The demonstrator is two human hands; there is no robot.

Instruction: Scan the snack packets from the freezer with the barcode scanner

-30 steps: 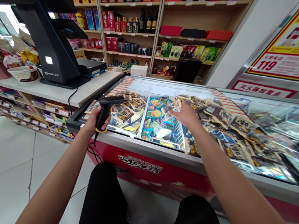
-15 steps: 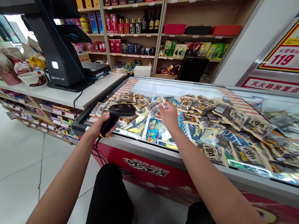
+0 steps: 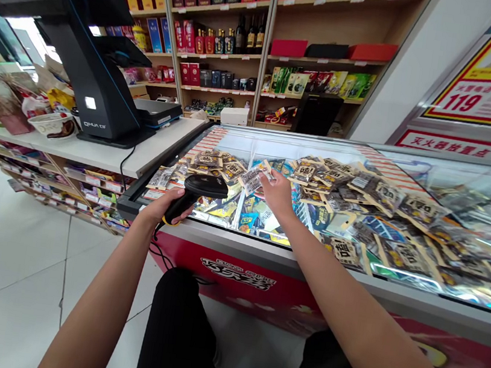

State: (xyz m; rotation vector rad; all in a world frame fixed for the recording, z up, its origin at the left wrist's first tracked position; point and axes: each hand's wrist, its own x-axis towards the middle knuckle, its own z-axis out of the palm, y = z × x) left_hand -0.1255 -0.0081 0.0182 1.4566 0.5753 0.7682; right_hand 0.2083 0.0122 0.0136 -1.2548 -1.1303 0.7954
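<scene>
My left hand is wrapped round the grip of a black barcode scanner, whose head points right over the freezer's near edge. Between the fingers of my right hand is a small snack packet, its printed back facing up. The scanner's head is a short way left of this packet, not touching it. Similar snack packets lie in a pile on the left of the glass top. A larger heap of the same packets spreads over the right side.
The chest freezer with a glass top stands before my knees. On the left, a counter carries a point-of-sale terminal and a white bowl. Shelves with boxes and bottles line the back. A cable hangs below the scanner.
The scanner has shifted slightly right and its head has turned a little. My right hand and its packet stay almost where they were. The view has moved slightly.
</scene>
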